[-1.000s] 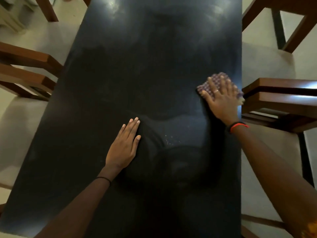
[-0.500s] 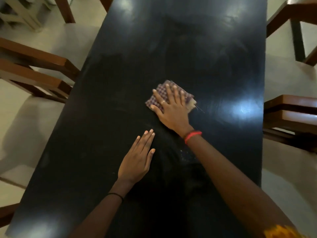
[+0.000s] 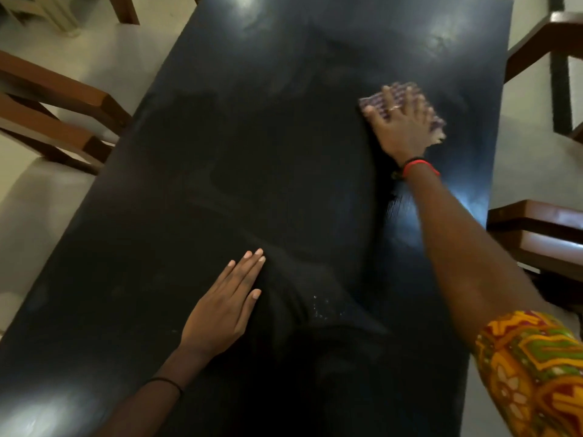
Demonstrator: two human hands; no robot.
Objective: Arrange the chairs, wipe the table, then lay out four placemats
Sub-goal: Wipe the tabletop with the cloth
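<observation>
A long black table (image 3: pixel 252 152) fills the view, with faint wipe streaks on its glossy top. My right hand (image 3: pixel 402 124) presses flat, fingers spread, on a folded purple checked cloth (image 3: pixel 375 100) at the far right part of the table; hand and cloth are motion-blurred. My left hand (image 3: pixel 225 307) rests flat on the near middle of the table with straight fingers, holding nothing. A few white specks (image 3: pixel 321 307) lie just right of it.
Wooden chairs (image 3: pixel 47 99) with pale seats stand along the left side. Other wooden chairs (image 3: pixel 542 228) stand along the right side, one (image 3: pixel 552 39) further back. The floor around is pale. No placemats are in view.
My right hand swept the cloth from the right edge to the table's middle and back out to the far right. My left hand stayed flat in place.
</observation>
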